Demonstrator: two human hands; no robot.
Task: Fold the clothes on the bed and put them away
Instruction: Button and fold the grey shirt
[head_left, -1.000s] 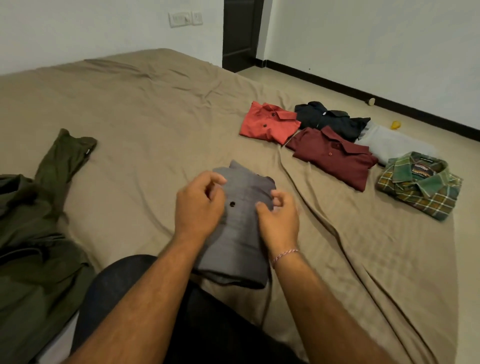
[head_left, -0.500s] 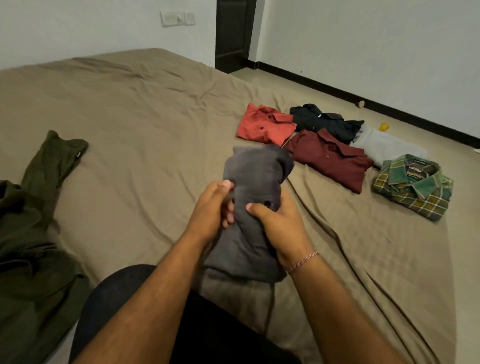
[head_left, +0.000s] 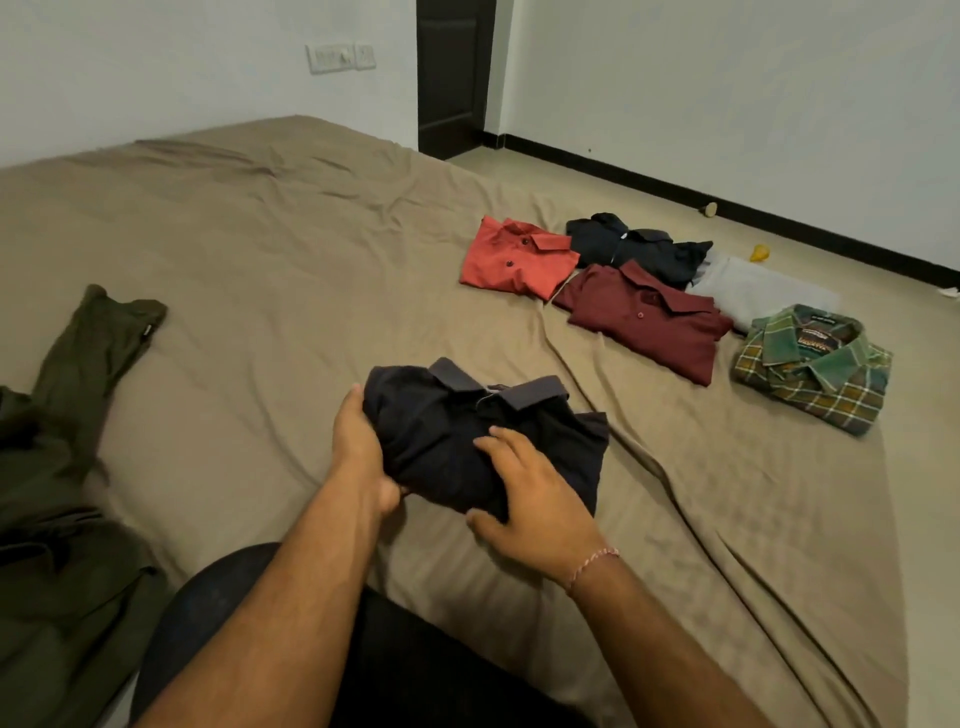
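Fingers (head_left: 498, 441) of the right hand (head_left: 535, 499) are spread flat on the folded dark shirt (head_left: 447, 436), lower centre, while the left hand (head_left: 358, 457) is curled round its edge, apparently to keep the fold.

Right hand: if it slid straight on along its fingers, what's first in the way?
The right hand already lies on the dark shirt, fingers aimed up-left. Going on, it would cross that shirt toward its grey collar; beyond looks like bare sheet.

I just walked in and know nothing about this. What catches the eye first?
Two bare hands, left hand and right hand, hold a folded dark shirt with a grey collar on the tan bedsheet. Beyond to the right lie folded shirts, the orange-red shirt and green plaid shirt standing out.
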